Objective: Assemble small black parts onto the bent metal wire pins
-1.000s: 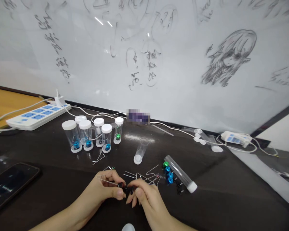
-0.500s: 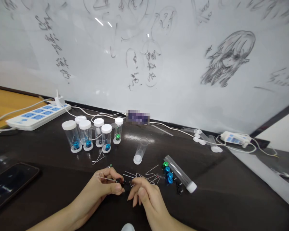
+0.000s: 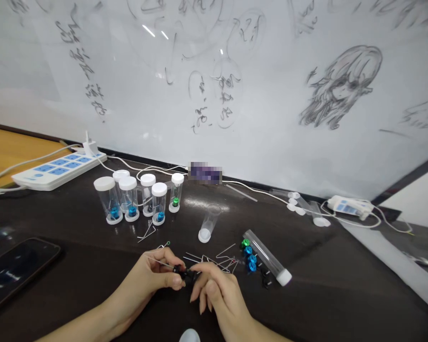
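- Whiteboard (image 3: 214,142) fills the twelve o'clock side of my view, covered in handwriting, with a drawn head towards one o'clock.
- Below it I have a dark, glossy table (image 3: 324,289); I read the other clock directions from the black piece between the two hands.
- At ten o'clock, beside the whiteboard's foot, I see a white power strip (image 3: 62,167) with blue sockets and a plug in its far end.
- Left hand (image 3: 151,273), at nine o'clock: I see thumb and forefinger pinched narrow on the black piece.
- Right hand (image 3: 223,289), at four o'clock: its fingertips meet the piece's other end, fingers loosely curled; I cannot tell whether they grip or only touch.
- Farther out at nine o'clock, I have a phone (image 3: 19,268) lying flat.
- Six white-capped tubes (image 3: 129,199) stand together at eleven o'clock, several with blue or green parts inside.
- Between two and three, one clear tube (image 3: 266,255) lies on its side; coloured pieces (image 3: 251,259), green and blue, sit along it.
- Bent wires (image 3: 226,251) lie tangled at two o'clock, near the right hand.
- Smallest for me, the black piece (image 3: 189,274) is held above the table, a thin wire (image 3: 162,262) reaching from it across the left fingers.
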The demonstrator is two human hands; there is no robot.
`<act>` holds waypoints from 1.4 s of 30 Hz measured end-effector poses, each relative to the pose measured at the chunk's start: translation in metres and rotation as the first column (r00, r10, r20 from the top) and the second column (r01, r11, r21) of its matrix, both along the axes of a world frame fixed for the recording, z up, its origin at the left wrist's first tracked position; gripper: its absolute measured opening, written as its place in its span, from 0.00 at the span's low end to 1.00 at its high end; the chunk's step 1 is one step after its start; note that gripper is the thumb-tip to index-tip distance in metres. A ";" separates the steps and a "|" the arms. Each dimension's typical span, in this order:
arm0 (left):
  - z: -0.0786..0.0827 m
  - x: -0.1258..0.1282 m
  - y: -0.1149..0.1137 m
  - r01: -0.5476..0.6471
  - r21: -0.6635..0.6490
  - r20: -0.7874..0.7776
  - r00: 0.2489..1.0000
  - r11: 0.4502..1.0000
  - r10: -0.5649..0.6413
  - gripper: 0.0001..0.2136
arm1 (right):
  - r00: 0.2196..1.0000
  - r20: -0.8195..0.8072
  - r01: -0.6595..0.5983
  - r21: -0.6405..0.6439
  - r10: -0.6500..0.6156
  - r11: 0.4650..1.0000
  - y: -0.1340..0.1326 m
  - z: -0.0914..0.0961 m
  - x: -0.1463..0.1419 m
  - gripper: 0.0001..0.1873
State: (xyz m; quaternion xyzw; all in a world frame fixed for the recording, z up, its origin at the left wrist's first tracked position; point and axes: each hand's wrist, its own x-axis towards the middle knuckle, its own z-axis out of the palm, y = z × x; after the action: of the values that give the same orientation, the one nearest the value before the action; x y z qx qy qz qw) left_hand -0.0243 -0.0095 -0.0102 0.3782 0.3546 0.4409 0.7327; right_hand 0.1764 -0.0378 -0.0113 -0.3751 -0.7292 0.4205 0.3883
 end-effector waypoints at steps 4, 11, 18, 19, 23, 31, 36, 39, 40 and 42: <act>0.001 0.000 0.000 -0.018 -0.002 0.020 1.000 1.000 0.018 0.10 | 0.999 0.019 0.036 -0.014 -0.036 0.999 -0.001 0.000 0.001 0.24; 0.000 -0.001 -0.001 -0.005 -0.008 0.036 0.999 1.000 0.005 0.10 | 0.999 0.034 0.015 -0.008 -0.015 1.000 -0.001 0.000 0.001 0.23; -0.001 -0.001 0.001 -0.021 0.004 0.050 0.999 1.000 0.021 0.11 | 1.000 0.013 0.013 0.038 -0.014 0.999 -0.001 -0.001 0.001 0.24; -0.001 -0.001 0.001 -0.019 0.006 0.046 0.999 1.000 0.019 0.11 | 1.000 0.026 0.005 0.038 -0.006 0.999 -0.001 -0.001 0.001 0.23; 0.001 -0.001 0.000 -0.025 -0.004 0.044 0.999 1.000 0.025 0.11 | 0.999 0.045 0.030 0.007 -0.030 1.000 0.000 -0.002 0.002 0.23; -0.001 0.000 0.001 -0.030 0.017 0.032 0.999 0.999 0.030 0.11 | 0.998 0.065 0.023 0.018 -0.024 1.000 0.000 0.000 0.002 0.26; -0.004 0.000 0.001 -0.010 0.052 -0.005 1.000 0.999 0.010 0.11 | 0.992 0.111 0.071 -0.033 -0.067 0.997 0.000 0.004 -0.001 0.15; -0.004 0.001 0.001 0.024 0.083 -0.057 0.998 0.996 -0.019 0.11 | 0.985 0.156 0.084 -0.075 -0.072 0.994 0.001 0.007 -0.004 0.11; -0.004 0.002 0.000 0.030 0.089 -0.069 0.997 0.996 -0.024 0.11 | 0.984 0.163 0.082 -0.080 -0.068 0.993 0.001 0.008 -0.004 0.12; -0.004 0.002 0.000 0.042 0.096 -0.090 0.995 0.994 -0.033 0.11 | 0.983 0.175 0.075 -0.081 -0.060 0.994 0.001 0.009 -0.004 0.15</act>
State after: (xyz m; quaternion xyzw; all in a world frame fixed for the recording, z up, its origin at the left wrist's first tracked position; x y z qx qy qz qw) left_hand -0.0221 -0.0100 -0.0141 0.4394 0.3574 0.4268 0.7051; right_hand 0.1723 -0.0363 -0.0025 -0.4513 -0.7278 0.4045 0.3209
